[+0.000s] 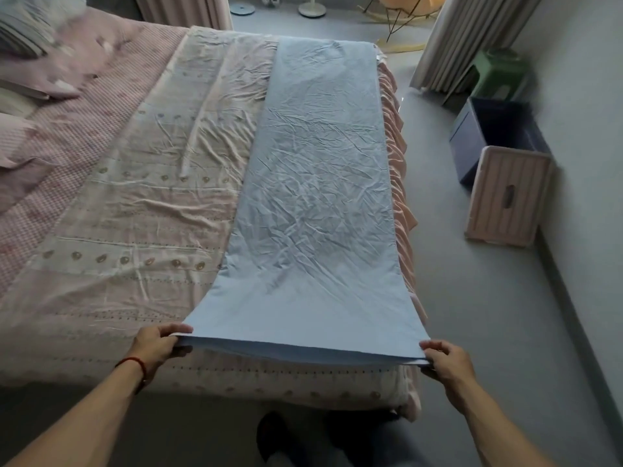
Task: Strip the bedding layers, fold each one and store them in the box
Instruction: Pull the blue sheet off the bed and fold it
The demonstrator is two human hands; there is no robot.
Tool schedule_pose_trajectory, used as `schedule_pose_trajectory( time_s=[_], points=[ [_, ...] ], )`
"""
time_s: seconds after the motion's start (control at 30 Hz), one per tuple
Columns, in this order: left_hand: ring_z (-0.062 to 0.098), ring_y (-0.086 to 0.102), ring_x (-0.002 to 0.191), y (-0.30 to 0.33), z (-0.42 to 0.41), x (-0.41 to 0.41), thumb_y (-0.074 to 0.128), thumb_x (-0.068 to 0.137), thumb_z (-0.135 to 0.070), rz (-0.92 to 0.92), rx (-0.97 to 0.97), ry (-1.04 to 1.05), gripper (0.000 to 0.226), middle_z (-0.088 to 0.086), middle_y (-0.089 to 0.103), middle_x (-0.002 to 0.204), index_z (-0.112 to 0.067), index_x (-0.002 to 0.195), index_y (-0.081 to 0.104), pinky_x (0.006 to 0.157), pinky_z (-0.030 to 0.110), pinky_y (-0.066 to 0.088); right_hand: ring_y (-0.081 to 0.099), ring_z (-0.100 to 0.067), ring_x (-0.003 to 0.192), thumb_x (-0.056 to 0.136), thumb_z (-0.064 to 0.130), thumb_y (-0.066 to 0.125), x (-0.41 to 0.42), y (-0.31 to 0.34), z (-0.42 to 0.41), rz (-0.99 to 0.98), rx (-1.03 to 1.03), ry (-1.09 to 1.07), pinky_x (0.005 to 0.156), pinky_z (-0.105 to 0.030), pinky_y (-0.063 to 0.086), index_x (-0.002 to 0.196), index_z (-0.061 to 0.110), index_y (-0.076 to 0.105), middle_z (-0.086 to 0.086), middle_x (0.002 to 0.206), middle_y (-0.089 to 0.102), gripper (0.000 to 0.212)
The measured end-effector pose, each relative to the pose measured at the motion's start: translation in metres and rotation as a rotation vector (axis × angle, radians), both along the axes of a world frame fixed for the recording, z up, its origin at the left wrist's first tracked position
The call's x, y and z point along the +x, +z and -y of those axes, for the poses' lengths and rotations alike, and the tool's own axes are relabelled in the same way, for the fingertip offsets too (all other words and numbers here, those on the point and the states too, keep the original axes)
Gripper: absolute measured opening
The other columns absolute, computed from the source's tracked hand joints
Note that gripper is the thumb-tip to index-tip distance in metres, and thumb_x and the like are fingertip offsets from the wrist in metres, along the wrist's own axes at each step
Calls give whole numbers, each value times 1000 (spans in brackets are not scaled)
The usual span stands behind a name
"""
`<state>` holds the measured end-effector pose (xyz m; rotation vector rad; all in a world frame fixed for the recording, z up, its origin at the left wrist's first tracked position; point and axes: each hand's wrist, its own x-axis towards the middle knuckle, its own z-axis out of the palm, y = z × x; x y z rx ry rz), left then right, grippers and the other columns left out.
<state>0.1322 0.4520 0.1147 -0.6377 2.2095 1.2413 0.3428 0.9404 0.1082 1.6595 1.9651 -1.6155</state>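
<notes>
Left hand and right hand each pinching a near corner of the folded blue sheet along the bed's right side, dark box far right.

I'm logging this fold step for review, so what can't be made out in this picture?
- Head view: how many layers the blue sheet is folded into; only its near edge shows.
- What is inside the dark box; its walls and shadow hide it.
- The pillows at top left, blurred and cut by the edge.
- Fingertips of the left hand and right hand, under the sheet.
</notes>
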Motion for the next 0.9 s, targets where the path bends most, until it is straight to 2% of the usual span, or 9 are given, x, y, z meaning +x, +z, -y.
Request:
schedule_pose_trajectory(
  time_s=[0.1,0.23,0.43,0.57,0.67,0.73,0.8,0.83,0.9],
  points=[
    [36,67,70,3,-2,-26,52,96,10,28,2,40,22,28,67,103,2,102,72,48,22,58,62,-29,81,93,-9,57,-24,6,-16,-99,-66,-67,62,-33,61,96,-5,71,-21,98,67,15],
    [36,67,71,12,-33,-65,46,103,-4,-6,-8,130,19,24,67,94,-5,105,65,46,26,56,64,-30,80,95,-6,59,-79,3,-52,-245,-177,-125,61,-28,62,90,-2,70,-20,92,68,13],
    [21,66,43,1,-94,-151,40,102,-5,-52,-74,224,23,22,67,78,-13,98,60,42,24,52,67,-17,61,95,-4,60,-178,-29,-99,-278,-351,-236,51,-22,59,86,2,65,-13,82,67,13],
    [19,66,45,-35,-121,-217,42,96,-5,-67,-84,258,21,19,67,77,-8,99,63,49,27,56,66,-11,45,94,-5,61,-237,-64,-123,-225,-390,-281,45,-23,56,82,2,64,-5,59,68,14],
    [26,64,60,-82,-146,-261,42,88,-5,-57,-67,252,24,16,67,78,-3,90,65,60,31,53,59,-9,36,94,0,52,-276,-107,-135,-189,-396,-291,38,-19,50,75,8,58,-1,45,60,22],
    [26,57,60,-105,-156,-276,45,84,-10,-46,-66,253,19,13,64,76,-6,82,63,60,30,49,57,-12,40,95,10,47,-293,-133,-138,-181,-332,-249,34,-18,45,74,13,54,-1,52,59,22],
    [23,49,54,-131,-160,-282,48,85,-16,-6,-74,235,13,9,56,70,-12,76,58,54,26,44,60,-19,55,97,17,49,-298,-151,-132,-159,-218,-161,40,-22,49,88,11,60,-5,74,62,15],
    [20,47,50,-146,-158,-282,50,87,-18,11,-78,202,13,7,52,69,-15,75,56,49,23,43,61,-23,61,96,21,51,-294,-163,-127,-146,-107,-90,46,-28,54,101,11,62,-6,82,63,16],
    [17,55,53,-173,-149,-275,53,90,-21,-15,-114,101,13,7,59,75,-14,81,60,48,24,50,68,-28,76,86,32,56,-279,-183,-119,-110,156,98,69,-44,60,127,23,54,-6,96,68,42]
  ],
)
